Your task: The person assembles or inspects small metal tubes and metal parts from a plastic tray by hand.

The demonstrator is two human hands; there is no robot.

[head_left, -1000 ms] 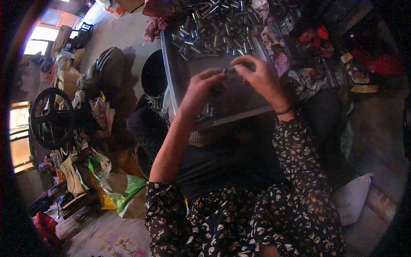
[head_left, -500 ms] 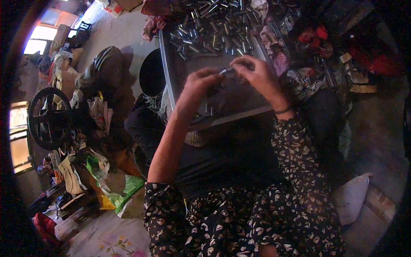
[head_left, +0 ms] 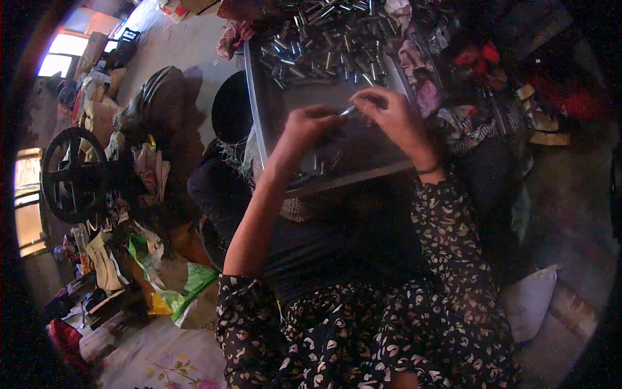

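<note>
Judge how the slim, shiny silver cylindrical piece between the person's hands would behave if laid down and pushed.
The slim, shiny silver cylindrical piece would probably roll sideways, given its apparently round shape. It's likely stiff: similar loose pieces in the grey rectangular tray lie straight. Bright glints suggest a smooth, perhaps slippery surface.

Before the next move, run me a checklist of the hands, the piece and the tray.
1. Piece at the left hand's fingertips: ok.
2. Right hand gripping the piece: cannot tell; its fingertips are close to it, but the contact is too small to make out.
3. Both hands above the tray: ok.
4. Pile clear of the hands: ok; it lies mostly toward the tray's far end.
5. All other pieces in the pile: not ok; a few loose pieces are at the near end.
6. Right sleeve clear of the pile: ok.
</note>
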